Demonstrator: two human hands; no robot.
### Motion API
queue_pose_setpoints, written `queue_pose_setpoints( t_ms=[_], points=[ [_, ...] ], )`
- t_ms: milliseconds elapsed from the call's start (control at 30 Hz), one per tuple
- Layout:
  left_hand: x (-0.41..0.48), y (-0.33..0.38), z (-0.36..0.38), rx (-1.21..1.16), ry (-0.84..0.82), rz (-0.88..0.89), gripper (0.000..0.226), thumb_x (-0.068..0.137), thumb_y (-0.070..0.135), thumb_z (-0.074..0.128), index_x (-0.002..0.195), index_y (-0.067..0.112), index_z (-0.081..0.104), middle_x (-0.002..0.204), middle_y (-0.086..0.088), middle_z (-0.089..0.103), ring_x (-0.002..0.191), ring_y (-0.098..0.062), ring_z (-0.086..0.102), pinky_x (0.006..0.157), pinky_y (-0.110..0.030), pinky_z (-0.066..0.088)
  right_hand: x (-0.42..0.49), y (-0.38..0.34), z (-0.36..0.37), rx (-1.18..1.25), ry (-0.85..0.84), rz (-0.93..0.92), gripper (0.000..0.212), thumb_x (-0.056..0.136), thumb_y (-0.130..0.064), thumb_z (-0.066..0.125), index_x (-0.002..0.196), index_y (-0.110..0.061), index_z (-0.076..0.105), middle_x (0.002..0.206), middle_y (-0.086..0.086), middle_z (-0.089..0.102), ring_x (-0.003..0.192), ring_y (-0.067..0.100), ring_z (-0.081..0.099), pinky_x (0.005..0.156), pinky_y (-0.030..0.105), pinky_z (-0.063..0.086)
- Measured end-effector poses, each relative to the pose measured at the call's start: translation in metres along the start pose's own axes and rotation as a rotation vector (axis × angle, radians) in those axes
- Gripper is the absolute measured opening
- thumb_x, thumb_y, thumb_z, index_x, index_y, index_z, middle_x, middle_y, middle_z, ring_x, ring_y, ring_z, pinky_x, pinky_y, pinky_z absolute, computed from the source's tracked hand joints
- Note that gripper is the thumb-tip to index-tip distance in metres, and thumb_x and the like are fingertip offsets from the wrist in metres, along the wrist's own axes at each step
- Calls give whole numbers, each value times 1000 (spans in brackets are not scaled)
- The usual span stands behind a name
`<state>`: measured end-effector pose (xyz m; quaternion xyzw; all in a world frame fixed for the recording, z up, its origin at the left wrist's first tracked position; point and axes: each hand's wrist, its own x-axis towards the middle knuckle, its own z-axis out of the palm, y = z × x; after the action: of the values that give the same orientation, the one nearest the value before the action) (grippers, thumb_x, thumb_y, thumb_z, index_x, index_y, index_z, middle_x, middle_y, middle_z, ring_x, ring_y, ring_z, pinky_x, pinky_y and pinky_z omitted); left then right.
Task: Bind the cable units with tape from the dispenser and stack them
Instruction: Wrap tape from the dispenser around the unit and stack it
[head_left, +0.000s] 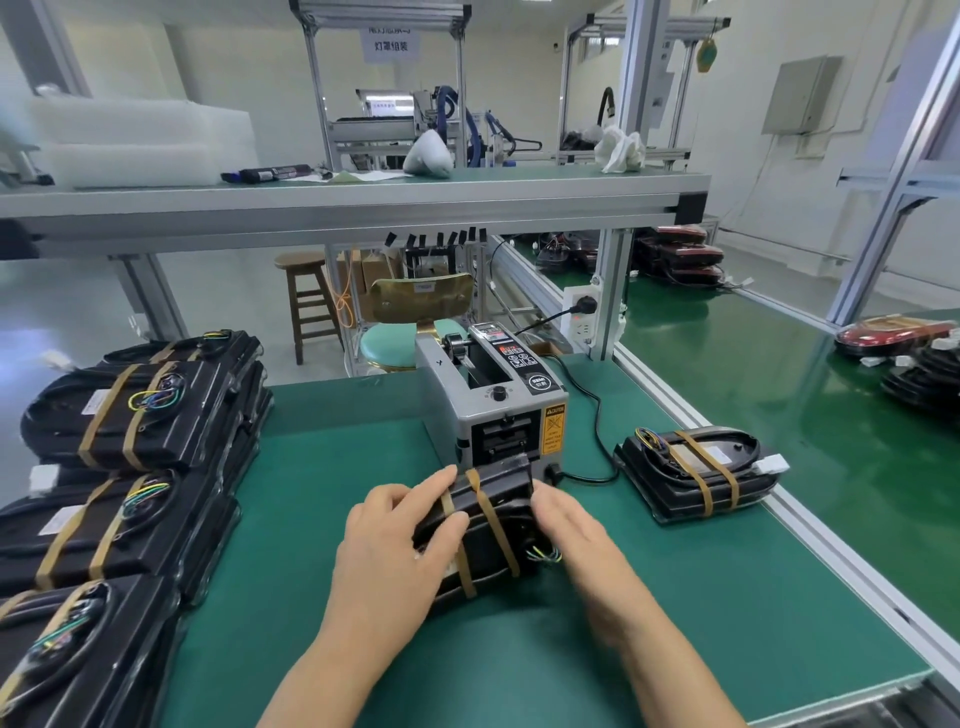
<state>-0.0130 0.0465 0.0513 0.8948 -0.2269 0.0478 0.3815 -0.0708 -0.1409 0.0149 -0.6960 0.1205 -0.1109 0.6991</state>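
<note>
A black cable unit (493, 525) with two brown tape bands lies tilted on the green mat (337, 457), just in front of the grey tape dispenser (493, 395). My left hand (395, 540) holds its left side, thumb curled over the top near one band. My right hand (576, 535) is blurred and lies flat against the unit's right side, fingers straight. Coloured wire ends stick out near my right hand. Stacks of taped units (119, 467) stand at the left. One taped unit (696, 473) lies alone at the right.
The dispenser's black power cord (597, 431) runs over the mat to a wall socket (584, 312). An aluminium rail (727, 441) borders the mat on the right, with a green conveyor (779, 364) and more units beyond. A shelf spans overhead.
</note>
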Motion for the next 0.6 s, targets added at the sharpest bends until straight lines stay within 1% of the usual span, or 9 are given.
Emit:
queue_pose_setpoints(
  t_ms=[67,133,233,333,400,433,500,533,600],
  points=[
    [2,-7,0,-107,16,-86,51,90,46,59,138,49,43,116,12,47,117,-12,43,97,-27,36,-4,12,-2,-114,-88,5,65,76,-49,76,135,-39,50,127,-25,62,117,-10,55,93,8,43],
    [0,-15,1,-247,53,-221,64,85,49,64,143,44,37,127,15,42,126,-10,41,97,-25,32,-2,16,-4,-211,-68,-5,66,80,-33,80,137,-38,47,129,-23,62,120,-7,54,101,13,41],
    [-8,-27,5,-402,92,-399,83,77,50,75,145,36,29,129,17,40,125,-11,43,98,-28,35,2,16,4,-288,3,-46,42,86,-29,75,123,-40,57,117,-20,68,112,-2,60,102,23,44],
    [-17,-34,8,-482,134,-458,64,81,28,77,130,35,37,119,10,57,102,-6,57,85,-23,42,4,18,19,-334,78,-58,28,87,-37,71,113,-33,63,108,-17,71,105,0,62,94,23,46],
    [-18,-34,5,-482,184,-449,51,85,19,72,119,38,39,110,15,59,93,11,53,73,-10,40,2,19,27,-343,109,-55,26,86,-40,71,110,-32,63,103,-19,71,100,-3,62,85,17,44],
    [-19,-34,0,-474,219,-445,48,86,18,70,117,38,40,107,20,58,91,15,51,70,-6,39,1,17,33,-339,107,-53,23,86,-41,70,107,-33,63,98,-21,71,97,-5,62,79,13,43],
    [-18,-31,-14,-445,283,-430,46,88,20,66,123,38,42,108,22,58,97,9,54,76,-8,39,3,11,46,-311,99,-59,15,86,-40,70,98,-32,63,84,-26,71,87,-6,63,67,5,40],
    [-17,-30,-23,-422,309,-419,48,89,22,65,128,37,41,115,19,57,105,1,55,85,-14,40,4,7,53,-289,90,-58,15,87,-40,69,96,-30,63,80,-27,70,87,-2,63,64,5,40],
    [-14,-28,-43,-370,358,-399,56,93,25,60,143,33,35,133,16,47,120,-5,45,102,-20,33,4,-5,72,-267,67,-51,21,88,-41,67,100,-25,63,88,-23,69,95,11,62,76,16,39]
  ],
)
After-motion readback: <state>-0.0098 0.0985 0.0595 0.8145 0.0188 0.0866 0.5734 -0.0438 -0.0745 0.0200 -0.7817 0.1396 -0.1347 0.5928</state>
